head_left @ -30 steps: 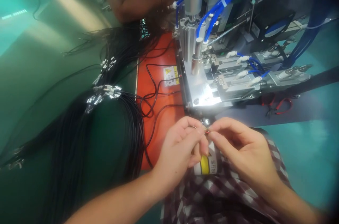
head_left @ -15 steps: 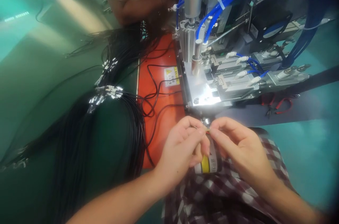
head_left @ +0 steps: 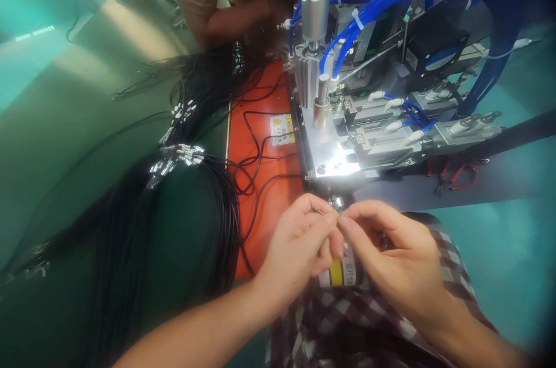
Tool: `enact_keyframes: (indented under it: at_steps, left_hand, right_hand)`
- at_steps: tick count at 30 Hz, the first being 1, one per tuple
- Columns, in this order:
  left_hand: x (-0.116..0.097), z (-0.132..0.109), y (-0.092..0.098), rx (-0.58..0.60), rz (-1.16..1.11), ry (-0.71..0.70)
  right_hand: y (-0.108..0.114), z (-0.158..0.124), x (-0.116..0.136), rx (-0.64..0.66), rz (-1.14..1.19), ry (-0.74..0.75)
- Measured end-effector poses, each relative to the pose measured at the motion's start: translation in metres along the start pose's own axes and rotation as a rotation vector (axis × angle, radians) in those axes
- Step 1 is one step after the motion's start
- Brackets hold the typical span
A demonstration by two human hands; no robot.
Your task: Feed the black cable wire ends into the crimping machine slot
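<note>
One thin piece (head_left: 322, 213): mostly hidden, axis unclear
Left hand (head_left: 297, 240): pinching it
Right hand (head_left: 402, 249): fingertips just beside, cannot tell whether gripping

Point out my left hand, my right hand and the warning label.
Left hand (head_left: 292, 243), head view, near the thumb's base.
Right hand (head_left: 400, 255), head view, near the thumb's base.
Warning label (head_left: 282, 126), head view, its printed face.

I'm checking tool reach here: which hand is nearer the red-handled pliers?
Right. The right hand is below and left of the red-handled pliers in the picture; the left hand is farther left.
</note>
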State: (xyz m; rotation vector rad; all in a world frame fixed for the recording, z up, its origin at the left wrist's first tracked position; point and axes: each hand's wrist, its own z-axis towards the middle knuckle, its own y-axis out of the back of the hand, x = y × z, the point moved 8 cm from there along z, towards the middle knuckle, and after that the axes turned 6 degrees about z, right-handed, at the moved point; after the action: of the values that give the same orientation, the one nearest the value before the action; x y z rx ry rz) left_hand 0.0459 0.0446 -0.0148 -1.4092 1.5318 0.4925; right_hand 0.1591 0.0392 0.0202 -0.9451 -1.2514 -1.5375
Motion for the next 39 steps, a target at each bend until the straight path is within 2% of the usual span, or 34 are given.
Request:
enact_keyframes:
  at_steps: [3,8,10,12,13,15,23,34,39]
  left_hand:
    - [-0.004,0.0,-0.001,0.029,0.057,0.017]
    - [-0.016,-0.002,0.005,0.031,0.296,0.053]
    - [-0.03,-0.002,0.012,-0.041,0.534,-0.098]
    - [-0.046,-0.005,0.013,-0.134,0.824,-0.353]
    - [-0.051,-0.007,0.011,-0.168,0.948,-0.469]
    - [-0.051,-0.007,0.009,-0.187,1.093,-0.598]
    - [-0.04,0.003,0.011,-0.171,1.189,-0.65]
    - [-0.036,0.002,0.006,-0.189,1.383,-0.699]
    - [-0.036,0.002,0.002,-0.153,1.467,-0.711]
  right_hand:
    - [0.0,0.003,0.005,0.043,0.006,0.036]
    - [0.012,0.012,-0.016,0.036,0.163,-0.244]
    - [0.01,0.014,-0.025,0.078,0.223,-0.344]
    - [0.006,0.016,-0.033,0.105,0.266,-0.407]
    - [0.005,0.017,-0.037,0.106,0.285,-0.426]
    - [0.002,0.017,-0.046,0.098,0.315,-0.461]
    - [-0.007,0.011,-0.072,0.13,0.388,-0.582]
    - [-0.01,0.009,-0.081,0.144,0.473,-0.623]
    - [-0.007,0.01,-0.077,0.114,0.423,-0.567]
